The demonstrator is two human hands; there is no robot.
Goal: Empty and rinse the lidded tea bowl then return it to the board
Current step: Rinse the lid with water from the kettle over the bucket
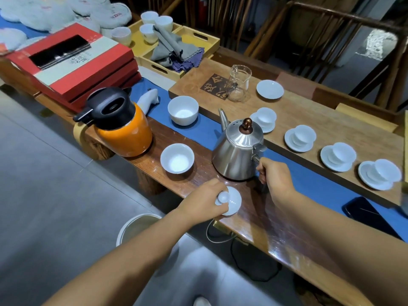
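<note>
Hands grip: left [206, 200] holds white lid [229, 200], right [276, 176] kettle [238, 151] handle; 2 bowls [177, 158] empty.

bare forearms, left hand [203, 200], right hand [276, 176]

Four lidless cups on saucers [264, 120], two bowls [183, 109] — one kettle [238, 149], one thermos [120, 122], one glass pitcher [239, 82].

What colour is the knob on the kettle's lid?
Coppery brown, on the steel kettle; head view.
</note>
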